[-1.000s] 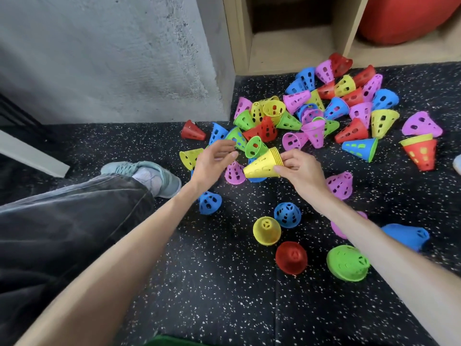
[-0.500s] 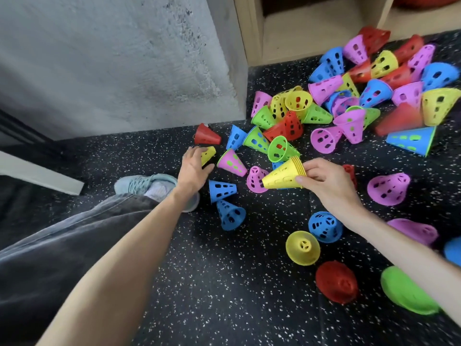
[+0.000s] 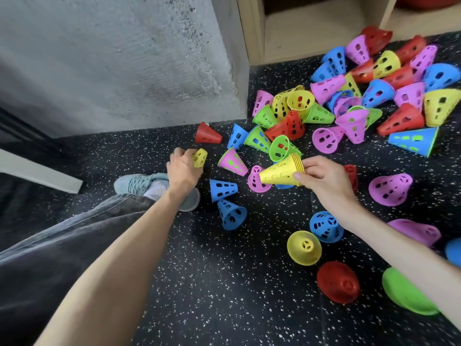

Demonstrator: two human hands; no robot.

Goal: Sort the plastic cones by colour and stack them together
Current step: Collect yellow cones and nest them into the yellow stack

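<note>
The left hand (image 3: 183, 171) has its fingers curled round a single yellow cone (image 3: 199, 157) at approx 10 o'clock from frame centre, just beside a sneaker (image 3: 139, 183) on the speckled floor (image 3: 224, 295). The right hand (image 3: 321, 177) pinches the wide rim of a yellow stack (image 3: 280, 172) (several cones nested, tip pointing to 9 o'clock), held above the floor near centre. A pink-and-green cone (image 3: 233, 162) lies between the two hands, w/ two blue cones (image 3: 225, 198) at 6 o'clock from it. The main cone pile (image 3: 361, 96) of mixed colours spreads at 1–2 o'clock, in front of a wooden shelf (image 3: 306, 33). Upright near the right forearm: a blue stack (image 3: 324, 227), another yellow stack (image 3: 304, 247), a red stack (image 3: 338, 282) and a green stack (image 3: 404, 293), towards 4–5 o'clock.
</note>
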